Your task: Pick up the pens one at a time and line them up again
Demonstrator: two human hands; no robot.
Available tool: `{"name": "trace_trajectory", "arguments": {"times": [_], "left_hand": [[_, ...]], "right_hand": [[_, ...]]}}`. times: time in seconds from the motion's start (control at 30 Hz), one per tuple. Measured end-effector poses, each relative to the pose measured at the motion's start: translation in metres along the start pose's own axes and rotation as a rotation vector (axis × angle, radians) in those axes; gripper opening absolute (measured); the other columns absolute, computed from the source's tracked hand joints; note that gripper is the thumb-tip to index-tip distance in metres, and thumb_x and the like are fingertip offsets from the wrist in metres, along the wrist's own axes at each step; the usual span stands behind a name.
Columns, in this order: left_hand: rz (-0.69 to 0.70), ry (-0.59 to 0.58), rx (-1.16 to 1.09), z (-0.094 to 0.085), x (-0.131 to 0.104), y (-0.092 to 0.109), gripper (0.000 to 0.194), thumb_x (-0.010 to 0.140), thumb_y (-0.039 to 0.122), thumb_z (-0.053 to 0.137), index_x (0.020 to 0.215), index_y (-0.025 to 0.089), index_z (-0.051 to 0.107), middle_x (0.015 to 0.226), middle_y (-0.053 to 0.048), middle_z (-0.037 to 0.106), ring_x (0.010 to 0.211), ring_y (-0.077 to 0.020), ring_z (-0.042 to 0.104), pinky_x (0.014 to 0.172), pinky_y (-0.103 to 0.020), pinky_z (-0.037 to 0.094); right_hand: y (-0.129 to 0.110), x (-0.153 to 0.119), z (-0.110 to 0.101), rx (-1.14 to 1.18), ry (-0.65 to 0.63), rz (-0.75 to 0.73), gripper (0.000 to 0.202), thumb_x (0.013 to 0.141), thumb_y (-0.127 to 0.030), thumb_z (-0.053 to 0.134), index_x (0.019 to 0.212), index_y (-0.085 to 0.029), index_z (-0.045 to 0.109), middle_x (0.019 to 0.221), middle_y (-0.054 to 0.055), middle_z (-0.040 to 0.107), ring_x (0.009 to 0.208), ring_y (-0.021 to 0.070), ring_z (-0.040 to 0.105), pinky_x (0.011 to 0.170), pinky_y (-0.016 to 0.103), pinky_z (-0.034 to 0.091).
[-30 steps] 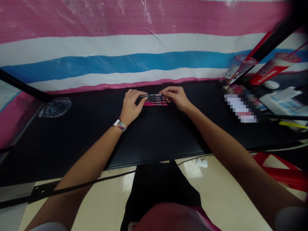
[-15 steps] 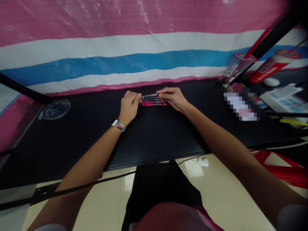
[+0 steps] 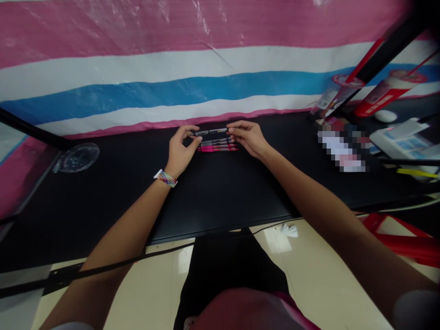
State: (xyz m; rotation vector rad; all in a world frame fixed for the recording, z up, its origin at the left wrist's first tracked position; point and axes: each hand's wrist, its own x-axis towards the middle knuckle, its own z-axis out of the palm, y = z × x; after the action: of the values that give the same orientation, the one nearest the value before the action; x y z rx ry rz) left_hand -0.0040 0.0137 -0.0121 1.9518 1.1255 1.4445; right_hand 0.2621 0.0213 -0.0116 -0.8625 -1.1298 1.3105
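Several pens (image 3: 217,145) lie side by side on the black table (image 3: 223,192), the nearer ones pink or red and the farther ones grey. Just beyond them is one dark and silver pen (image 3: 209,132), parallel to the row and apart from it. My left hand (image 3: 180,149), with a patterned band on the wrist, pinches that pen's left end between thumb and fingers. At its right end, the fingertips of my right hand (image 3: 250,139) are closed on it. My right thumb is close to the right ends of the row.
A clear plastic lid (image 3: 77,158) lies at the far left. On the right stand two cups with red straws (image 3: 338,94) (image 3: 390,94), near a white mouse (image 3: 385,116), a blurred-out item and a white box. Striped sheeting hangs behind the table.
The dark and silver pen has moved away from the row, toward the sheeting, with both hands on it. A gap now shows between it and the other pens.
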Motion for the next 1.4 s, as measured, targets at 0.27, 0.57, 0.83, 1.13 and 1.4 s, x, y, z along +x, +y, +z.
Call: {"name": "trace_trajectory", "arguments": {"times": [0.27,0.57,0.83,1.13,1.4], "left_hand": [[-0.052,0.008,-0.015,-0.001,0.001,0.000,0.039,0.102,0.062,0.075,0.094,0.023,0.078,0.082,-0.003,0.078,0.079,-0.0189,0.075,0.084,-0.035,0.060],[-0.060,0.042,-0.066,-0.001,0.003,-0.009,0.032,0.093,0.054,0.086,0.096,0.024,0.074,0.090,-0.004,0.079,0.084,-0.0187,0.074,0.084,-0.034,0.059],[-0.082,0.115,-0.006,-0.006,0.006,-0.014,0.045,0.106,0.061,0.069,0.079,0.025,0.069,0.070,-0.001,0.071,0.069,-0.0172,0.067,0.075,-0.035,0.056],[-0.083,0.112,0.062,-0.007,0.005,-0.015,0.027,0.103,0.048,0.075,0.087,0.026,0.077,0.084,-0.003,0.080,0.083,-0.0206,0.074,0.088,-0.038,0.058],[-0.006,-0.075,0.138,-0.007,0.004,-0.010,0.022,0.102,0.045,0.074,0.092,0.027,0.082,0.092,-0.004,0.083,0.090,-0.0239,0.070,0.089,-0.041,0.054]], "right_hand": [[0.000,0.000,0.001,0.012,0.031,0.022,0.025,0.071,-0.031,0.099,0.091,-0.021,0.087,0.085,0.003,0.078,0.074,0.0151,0.067,0.074,0.033,0.062],[0.002,-0.001,0.003,-0.018,0.062,0.036,0.024,0.075,-0.032,0.097,0.094,-0.022,0.086,0.088,0.004,0.078,0.076,0.0166,0.068,0.081,0.037,0.065],[0.003,0.002,-0.001,-0.060,0.109,-0.034,0.018,0.077,-0.028,0.087,0.094,-0.023,0.084,0.085,0.004,0.075,0.078,0.0185,0.069,0.084,0.039,0.064],[0.005,0.005,-0.003,-0.166,0.184,-0.093,0.017,0.079,-0.034,0.087,0.092,-0.025,0.080,0.085,0.004,0.073,0.077,0.0197,0.067,0.081,0.041,0.062],[0.000,0.000,-0.001,-0.139,0.046,-0.097,0.016,0.074,-0.018,0.085,0.090,-0.021,0.087,0.083,0.004,0.079,0.072,0.0192,0.070,0.088,0.045,0.065]]}}
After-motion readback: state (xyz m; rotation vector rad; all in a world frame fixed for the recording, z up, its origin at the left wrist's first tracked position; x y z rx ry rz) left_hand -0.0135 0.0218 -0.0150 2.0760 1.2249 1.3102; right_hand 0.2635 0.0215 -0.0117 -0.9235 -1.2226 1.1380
